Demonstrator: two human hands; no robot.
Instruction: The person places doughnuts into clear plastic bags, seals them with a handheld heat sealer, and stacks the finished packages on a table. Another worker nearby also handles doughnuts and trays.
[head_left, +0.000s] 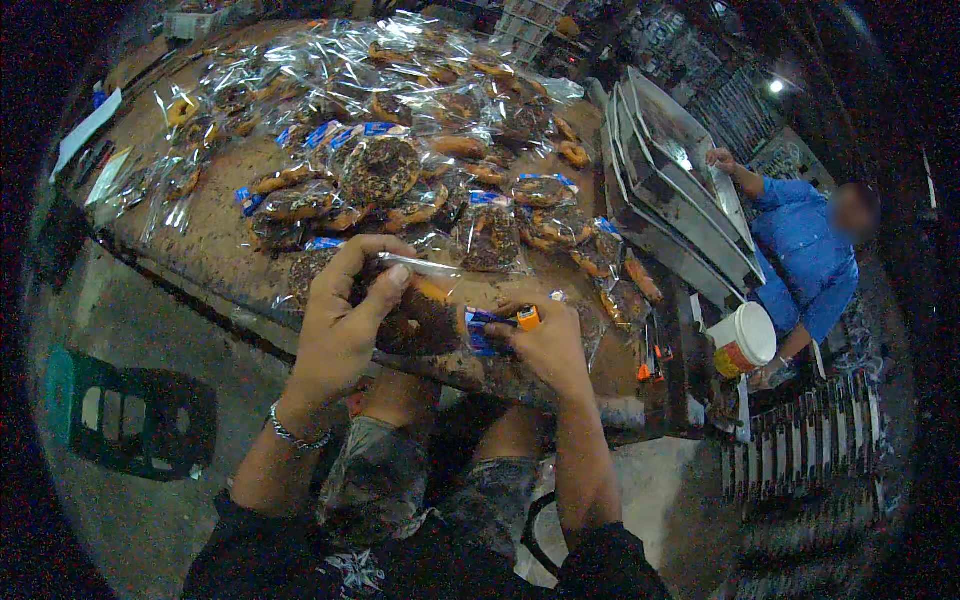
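Observation:
My left hand (349, 315) pinches the upper edge of a clear plastic bag (431, 268) between thumb and fingers. Inside the bag is a dark-topped ring pastry (420, 326), held near the table's front edge. My right hand (544, 337) grips a small tool with an orange end (529, 318), its kind not clear, beside a blue printed label (478, 331) at the bag's right side. Just beyond my hands lie more bagged ring pastries (381, 171), several with blue labels, on the brown table (217, 255).
Metal trays (675, 180) lean at the table's right, where a person in a blue shirt (806, 232) touches them. A white bucket (752, 335) stands near orange-handled tools (654, 360). Papers (88, 133) lie far left; a dark green plastic chair (139, 420) is below.

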